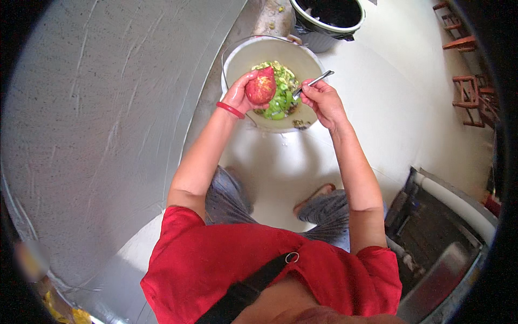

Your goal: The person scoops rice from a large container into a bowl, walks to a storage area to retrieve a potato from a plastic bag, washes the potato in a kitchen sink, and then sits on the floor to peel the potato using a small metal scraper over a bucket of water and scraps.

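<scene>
My left hand (239, 93) holds a reddish, partly peeled root vegetable (261, 87) over a pale bucket (242, 55). A red band circles that wrist. My right hand (322, 101) grips a metal peeler (313, 82), its tip pointing toward the vegetable and a short gap away from it. Inside the bucket lie several green and yellow peelings and scraps (283, 96). Both forearms reach out from my red shirt at the bottom.
A large grey metal surface (102, 124) curves along the left. A black bin with a light rim (327, 19) stands beyond the bucket. Red wooden stools (467, 81) sit at the right. A white pipe and metal tray (458, 216) are at lower right.
</scene>
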Motion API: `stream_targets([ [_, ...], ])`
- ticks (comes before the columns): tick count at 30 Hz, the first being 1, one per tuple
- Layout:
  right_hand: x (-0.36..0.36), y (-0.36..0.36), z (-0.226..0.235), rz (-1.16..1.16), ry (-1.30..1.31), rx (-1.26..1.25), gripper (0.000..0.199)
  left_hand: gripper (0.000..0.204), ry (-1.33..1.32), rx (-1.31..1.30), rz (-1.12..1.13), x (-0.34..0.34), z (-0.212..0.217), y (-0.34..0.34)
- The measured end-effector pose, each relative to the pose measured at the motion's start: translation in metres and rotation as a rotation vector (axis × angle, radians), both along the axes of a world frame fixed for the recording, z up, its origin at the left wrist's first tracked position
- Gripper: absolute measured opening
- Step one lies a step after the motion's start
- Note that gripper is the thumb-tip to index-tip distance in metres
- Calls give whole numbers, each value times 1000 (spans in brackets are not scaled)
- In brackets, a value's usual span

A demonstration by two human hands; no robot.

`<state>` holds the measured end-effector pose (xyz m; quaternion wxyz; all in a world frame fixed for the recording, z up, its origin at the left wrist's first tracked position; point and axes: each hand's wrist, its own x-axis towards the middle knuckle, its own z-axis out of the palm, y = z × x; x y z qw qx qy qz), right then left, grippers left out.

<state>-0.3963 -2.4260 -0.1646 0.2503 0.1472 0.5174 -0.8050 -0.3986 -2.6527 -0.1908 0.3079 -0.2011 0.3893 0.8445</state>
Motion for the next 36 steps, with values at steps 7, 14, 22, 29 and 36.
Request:
stream_targets([
  [7, -14, -41, -39, -69, 232, -11, 15, 47, 170, 161, 27, -5, -27, 14],
  [14, 10, -71, -31, -50, 500, 149, 26, 42, 339, -103, 99, 5, -20, 11],
  [22, 2, -69, -42, -22, 420, 157, 24, 41, 200, 97, 4, 17, -25, 0],
  [29, -11, -58, -45, 48, 251, -247, 16, 46, 176, 372, -71, 25, -22, -9],
  [36, 1, -76, -45, 132, 478, -113, 31, 44, 219, 234, 99, 15, -25, -18],
])
